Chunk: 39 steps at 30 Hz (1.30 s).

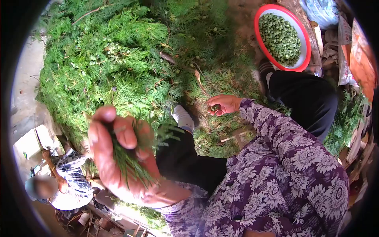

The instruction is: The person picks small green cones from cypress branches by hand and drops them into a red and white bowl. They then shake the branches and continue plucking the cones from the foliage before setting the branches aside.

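Note:
My left hand (pixel 126 158), large and close to the camera at left, is closed around a green conifer sprig (pixel 132 162); its needles stick out between the fingers and over the palm. Farther down, in the middle of the view, my right hand (pixel 225 104) has its fingers curled around several small green cones (pixel 214 108). Below and around that hand lie scattered green clippings. A big heap of leafy conifer branches (pixel 110 59) fills the upper left, with pale green cones showing among the foliage.
A white basin with a red rim (pixel 257 35), holding many green cones, stands at upper right beside a log and plastic bags (pixel 321 14). My socked foot (pixel 182 116) rests at the heap's edge. Another person (pixel 73 177) sits at lower left.

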Tool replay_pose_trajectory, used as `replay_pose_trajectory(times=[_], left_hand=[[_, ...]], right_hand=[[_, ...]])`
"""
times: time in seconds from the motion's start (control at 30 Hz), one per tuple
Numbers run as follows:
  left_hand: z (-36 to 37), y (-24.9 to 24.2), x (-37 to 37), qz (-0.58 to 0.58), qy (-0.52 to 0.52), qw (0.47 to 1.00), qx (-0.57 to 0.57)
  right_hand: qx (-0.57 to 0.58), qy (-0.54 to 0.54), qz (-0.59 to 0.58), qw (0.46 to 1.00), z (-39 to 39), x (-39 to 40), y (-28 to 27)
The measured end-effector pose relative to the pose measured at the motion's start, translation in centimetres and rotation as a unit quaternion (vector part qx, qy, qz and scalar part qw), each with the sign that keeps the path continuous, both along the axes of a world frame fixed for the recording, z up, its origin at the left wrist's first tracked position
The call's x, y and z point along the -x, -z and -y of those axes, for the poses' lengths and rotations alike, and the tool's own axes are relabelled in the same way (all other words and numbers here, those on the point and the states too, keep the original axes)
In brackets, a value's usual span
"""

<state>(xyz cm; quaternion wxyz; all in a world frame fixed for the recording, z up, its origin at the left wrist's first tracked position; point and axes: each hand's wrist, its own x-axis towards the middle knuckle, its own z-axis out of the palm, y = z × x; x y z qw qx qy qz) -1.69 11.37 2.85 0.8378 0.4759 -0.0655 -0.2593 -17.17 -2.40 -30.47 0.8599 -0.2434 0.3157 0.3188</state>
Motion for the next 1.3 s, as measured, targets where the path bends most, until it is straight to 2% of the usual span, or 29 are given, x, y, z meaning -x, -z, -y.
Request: replay_pose_trajectory(times=[0.03,0.13,0.27,0.3,0.33,0.4,0.43,0.47,0.53,0.6,0.63,0.67,0.7,0.73,0.77,0.83,0.9,0.93,0.97,1.0,1.07,1.13,1.17,1.23,1.27,1.3], left_hand=[[0.5,0.0,0.0,0.009,-0.036,0.999,-0.027],[0.7,0.6,-1.2,-0.002,0.004,1.000,0.018],[1.8,0.3,-1.5,-0.005,0.007,1.000,0.008],[1.8,0.3,-1.5,-0.002,0.009,1.000,0.013],[1.9,0.4,-1.7,-0.006,0.025,0.999,0.022],[2.4,0.0,-1.7,-0.005,0.043,0.998,0.036],[2.7,-0.2,-1.4,-0.002,0.028,0.999,0.025],[3.0,-0.2,-1.1,0.000,0.014,1.000,0.014],[3.1,0.0,-1.3,0.009,0.026,0.999,0.020],[3.4,0.1,-1.1,-0.003,0.033,0.999,0.018],[3.6,0.2,-1.1,-0.007,0.015,1.000,-0.002],[3.8,0.2,-1.1,-0.005,0.016,1.000,0.000],[3.8,0.2,-1.1,-0.006,0.021,1.000,0.001],[3.9,0.3,-1.0,-0.007,0.026,1.000,0.001],[4.1,0.1,-0.8,-0.001,0.011,1.000,-0.018],[4.3,0.1,-0.7,-0.001,0.017,1.000,-0.017],[4.4,0.5,-0.8,-0.003,0.027,0.999,-0.019],[4.6,0.4,-0.6,-0.004,0.028,0.999,-0.024],[4.9,0.2,-0.3,0.001,0.031,0.999,-0.026],[5.2,0.2,-0.1,0.006,0.034,0.999,-0.029],[5.4,0.6,0.1,0.007,0.039,0.998,-0.041],[5.4,1.0,0.2,0.021,0.056,0.998,-0.014],[5.9,0.5,0.6,0.004,0.011,0.998,-0.054],[5.6,0.4,0.6,0.000,0.028,0.998,-0.062],[5.7,0.4,0.5,-0.005,0.043,0.997,-0.068],[5.9,0.3,0.6,-0.011,0.021,0.994,-0.108]], right_hand=[[-0.001,0.030,0.011,1.000,0.4,0.4,-0.3],[0.001,0.058,0.018,0.998,1.1,0.8,-0.7],[0.056,0.023,0.032,0.998,2.0,1.7,-1.5],[0.167,-0.036,0.066,0.983,2.2,2.3,-1.0],[0.172,-0.034,0.067,0.982,2.5,2.5,-1.1],[0.407,-0.189,0.049,0.892,3.0,3.0,-1.4],[0.386,-0.117,0.047,0.914,3.0,3.4,-2.6],[0.390,-0.114,0.048,0.912,3.5,3.6,-3.4],[0.358,0.007,0.011,0.934,4.9,4.1,-4.8],[0.351,0.162,0.023,0.922,7.9,4.8,-5.9],[0.353,0.164,0.023,0.921,10.3,5.3,-6.0],[0.303,0.336,0.004,0.892,13.5,5.9,-6.0],[0.242,0.498,-0.015,0.833,16.2,6.4,-6.0],[0.172,0.642,-0.034,0.746,17.3,6.4,-6.3],[0.172,0.643,-0.033,0.746,17.5,6.5,-6.1],[0.320,0.525,-0.072,0.785,17.2,6.7,-5.5],[0.451,0.386,-0.112,0.797,16.3,6.4,-4.4],[0.507,0.310,-0.130,0.794,15.5,6.1,-3.4],[0.605,0.163,-0.099,0.773,13.9,5.6,-0.7],[0.682,0.010,-0.064,0.728,11.7,4.8,1.8],[0.723,-0.148,0.091,0.669,7.4,3.0,0.4],[0.701,-0.273,0.150,0.642,4.5,1.0,1.8],[0.697,-0.273,0.151,0.645,3.6,0.3,2.9],[0.673,-0.368,0.177,0.616,2.2,-1.0,4.5],[0.668,-0.369,0.179,0.620,1.8,-1.4,4.9],[0.650,-0.425,0.168,0.608,1.7,-1.7,5.2]])
